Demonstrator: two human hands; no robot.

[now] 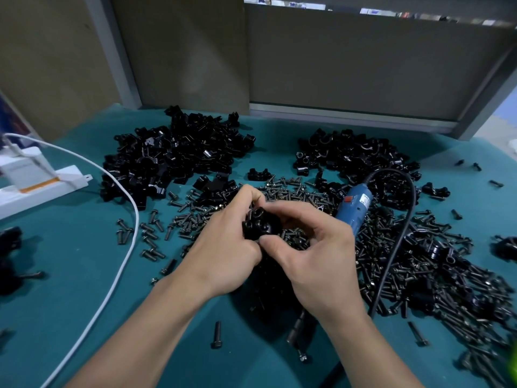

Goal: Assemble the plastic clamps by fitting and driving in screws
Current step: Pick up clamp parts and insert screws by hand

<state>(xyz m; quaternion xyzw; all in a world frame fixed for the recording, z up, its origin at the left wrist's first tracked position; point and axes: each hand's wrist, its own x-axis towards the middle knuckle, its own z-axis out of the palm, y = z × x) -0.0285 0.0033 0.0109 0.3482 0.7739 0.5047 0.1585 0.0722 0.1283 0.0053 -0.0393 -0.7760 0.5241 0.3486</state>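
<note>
Left hand: the left hand curls round a black plastic clamp from its left side, fingers bent over the top edge.
Right hand: the right hand pinches the same clamp from the right, thumb at its lower edge and forefinger along the top.
Clamp: held between both hands, lifted just above the middle of the table, with round openings facing the camera. Whether a screw sits in it cannot be told.
Screws: a broad spread of dark screws lies under and to the right of the hands; one lone screw lies apart, near the left forearm.
Loose clamp parts: one heap at the far left of the table, another heap at the far right.
Screwdriver: a blue electric screwdriver lies on the screws just beyond the right hand, its black cord looping over the pile.
Left edge: a white power strip and a white cable curving toward the near edge.
</note>
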